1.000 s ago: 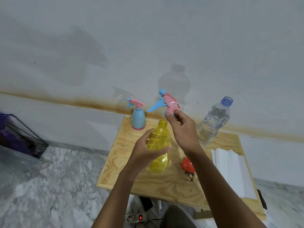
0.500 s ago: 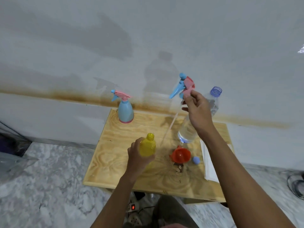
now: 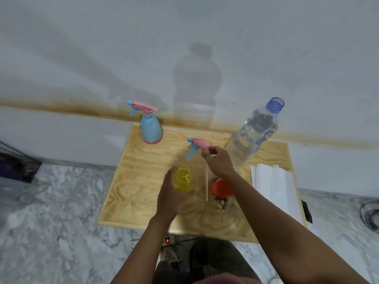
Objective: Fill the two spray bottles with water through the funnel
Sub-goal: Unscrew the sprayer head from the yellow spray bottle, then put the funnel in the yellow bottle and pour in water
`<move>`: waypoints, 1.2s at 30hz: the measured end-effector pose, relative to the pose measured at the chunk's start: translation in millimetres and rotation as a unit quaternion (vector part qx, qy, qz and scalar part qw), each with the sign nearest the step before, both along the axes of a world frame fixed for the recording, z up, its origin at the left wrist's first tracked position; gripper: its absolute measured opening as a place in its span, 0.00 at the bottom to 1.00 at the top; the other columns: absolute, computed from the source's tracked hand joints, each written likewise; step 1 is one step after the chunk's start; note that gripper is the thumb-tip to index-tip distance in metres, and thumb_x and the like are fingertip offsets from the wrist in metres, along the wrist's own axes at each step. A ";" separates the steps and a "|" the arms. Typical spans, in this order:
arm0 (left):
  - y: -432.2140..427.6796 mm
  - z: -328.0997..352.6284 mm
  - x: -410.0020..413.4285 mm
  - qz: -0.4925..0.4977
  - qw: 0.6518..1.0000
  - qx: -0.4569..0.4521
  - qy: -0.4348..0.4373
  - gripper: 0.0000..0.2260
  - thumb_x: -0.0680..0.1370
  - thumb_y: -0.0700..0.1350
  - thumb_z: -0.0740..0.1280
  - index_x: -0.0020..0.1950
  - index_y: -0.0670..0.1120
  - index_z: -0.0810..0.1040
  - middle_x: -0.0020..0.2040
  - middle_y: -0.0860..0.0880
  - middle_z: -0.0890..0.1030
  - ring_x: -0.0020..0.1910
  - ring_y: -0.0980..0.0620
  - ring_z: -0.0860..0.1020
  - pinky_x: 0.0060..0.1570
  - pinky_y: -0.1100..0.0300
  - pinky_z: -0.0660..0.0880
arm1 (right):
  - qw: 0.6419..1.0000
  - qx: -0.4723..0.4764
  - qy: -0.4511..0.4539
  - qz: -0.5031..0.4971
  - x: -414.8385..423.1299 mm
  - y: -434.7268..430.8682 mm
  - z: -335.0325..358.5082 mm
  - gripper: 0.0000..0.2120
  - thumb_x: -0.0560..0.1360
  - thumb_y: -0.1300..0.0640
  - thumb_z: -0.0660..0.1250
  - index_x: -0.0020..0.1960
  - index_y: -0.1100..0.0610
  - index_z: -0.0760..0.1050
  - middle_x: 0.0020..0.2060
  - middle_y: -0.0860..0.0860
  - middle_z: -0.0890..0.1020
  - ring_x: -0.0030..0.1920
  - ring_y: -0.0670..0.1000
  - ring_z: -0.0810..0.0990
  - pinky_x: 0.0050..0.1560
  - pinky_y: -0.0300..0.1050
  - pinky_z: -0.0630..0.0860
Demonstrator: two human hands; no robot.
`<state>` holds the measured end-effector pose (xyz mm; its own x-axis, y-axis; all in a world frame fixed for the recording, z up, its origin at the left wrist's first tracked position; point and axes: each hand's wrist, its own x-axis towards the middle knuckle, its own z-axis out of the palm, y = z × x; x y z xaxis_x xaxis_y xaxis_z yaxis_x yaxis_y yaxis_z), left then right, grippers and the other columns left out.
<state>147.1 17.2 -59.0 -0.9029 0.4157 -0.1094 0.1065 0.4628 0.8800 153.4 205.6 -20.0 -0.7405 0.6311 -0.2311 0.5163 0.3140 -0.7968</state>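
My left hand point(image 3: 171, 196) grips the yellow spray bottle point(image 3: 183, 179), which stands open-necked on the wooden table point(image 3: 131, 189). My right hand point(image 3: 219, 162) holds that bottle's pink and blue spray head point(image 3: 198, 147) just above the table, its thin white tube point(image 3: 207, 184) hanging down beside the bottle. An orange funnel point(image 3: 222, 187) lies on the table under my right wrist. A blue spray bottle point(image 3: 151, 129) with its pink head on stands at the back left. A large clear water bottle point(image 3: 254, 133), uncapped, stands at the back right.
White folded paper point(image 3: 274, 187) lies along the table's right edge. A wall runs directly behind the table. A power strip point(image 3: 167, 241) with a lit red switch sits on the marble floor below the front edge. A cable point(image 3: 371, 218) coils at far right.
My right hand has come down and leftward with the spray head, from up near the water bottle's neck to just above the table. The left hand stays on the yellow bottle.
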 end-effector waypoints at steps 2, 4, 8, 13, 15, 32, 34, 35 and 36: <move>-2.6 4.0 -2.1 -0.006 1.000 0.009 0.020 0.34 0.65 0.51 0.81 0.65 0.61 0.67 0.62 0.56 0.75 0.59 0.58 0.74 0.54 0.68 0.72 | 0.999 0.014 -0.024 0.018 -8.4 2.1 -8.0 0.16 0.77 0.53 0.70 0.59 0.62 0.78 0.50 0.53 0.81 0.51 0.52 0.78 0.49 0.42 0.69; -5.7 6.2 -5.2 -0.001 0.999 0.005 0.036 0.32 0.67 0.50 0.80 0.65 0.61 0.67 0.62 0.56 0.75 0.61 0.59 0.74 0.56 0.69 0.70 | 0.998 0.018 -0.051 0.029 -15.8 3.1 -14.0 0.14 0.76 0.53 0.70 0.55 0.62 0.79 0.46 0.52 0.78 0.48 0.52 0.77 0.48 0.43 0.69; -8.5 6.4 -8.9 0.006 1.000 -0.010 0.022 0.25 0.68 0.50 0.79 0.59 0.60 0.72 0.55 0.58 0.80 0.54 0.62 0.78 0.53 0.62 0.76 | 0.993 0.005 -0.107 0.039 -30.0 3.4 -25.7 0.12 0.75 0.53 0.71 0.47 0.63 0.81 0.39 0.53 0.79 0.42 0.52 0.78 0.43 0.47 0.72; -5.0 7.2 -5.9 0.015 1.000 -0.003 0.002 0.26 0.68 0.46 0.80 0.55 0.64 0.69 0.51 0.62 0.78 0.53 0.71 0.75 0.48 0.74 0.72 | 0.986 -0.013 -0.161 0.028 -33.2 3.3 -43.6 0.09 0.75 0.54 0.69 0.40 0.58 0.77 0.35 0.53 0.77 0.38 0.53 0.75 0.36 0.44 0.69; -4.8 8.9 -4.8 0.017 1.000 -0.001 -0.006 0.26 0.68 0.45 0.80 0.57 0.62 0.69 0.52 0.62 0.77 0.53 0.72 0.75 0.48 0.77 0.70 | 0.984 -0.009 -0.177 0.035 -28.5 2.6 -49.4 0.11 0.78 0.54 0.66 0.52 0.62 0.79 0.45 0.57 0.80 0.46 0.55 0.78 0.42 0.45 0.71; -3.0 5.6 -4.0 0.015 1.000 0.016 -0.013 0.26 0.69 0.49 0.79 0.62 0.50 0.72 0.56 0.51 0.78 0.54 0.53 0.77 0.45 0.69 0.69 | 0.985 0.147 -0.051 -0.070 80.8 -5.3 -8.0 0.22 0.74 0.50 0.69 0.66 0.52 0.74 0.61 0.52 0.78 0.61 0.54 0.77 0.60 0.52 0.75; -0.6 6.5 -1.6 0.023 0.999 0.020 -0.012 0.26 0.69 0.49 0.79 0.62 0.49 0.72 0.57 0.50 0.78 0.54 0.53 0.76 0.47 0.64 0.70 | 0.982 0.154 -0.103 -0.044 97.7 -5.2 -17.9 0.26 0.73 0.49 0.69 0.70 0.51 0.70 0.64 0.52 0.76 0.63 0.55 0.75 0.58 0.50 0.73; 0.4 7.2 -0.3 0.027 0.999 0.024 -0.011 0.26 0.69 0.49 0.79 0.62 0.49 0.72 0.58 0.50 0.78 0.54 0.54 0.75 0.48 0.62 0.70 | 0.981 0.146 -0.121 -0.038 103.0 -4.3 -22.7 0.28 0.72 0.49 0.68 0.71 0.50 0.69 0.65 0.52 0.76 0.63 0.55 0.75 0.57 0.49 0.73; 1.2 8.6 0.8 0.030 0.999 0.028 -0.011 0.26 0.70 0.49 0.79 0.62 0.49 0.72 0.58 0.50 0.78 0.54 0.54 0.75 0.49 0.61 0.69 | 0.981 0.135 -0.131 -0.040 106.4 -3.4 -27.2 0.28 0.72 0.49 0.67 0.71 0.50 0.69 0.64 0.52 0.76 0.63 0.55 0.75 0.56 0.48 0.73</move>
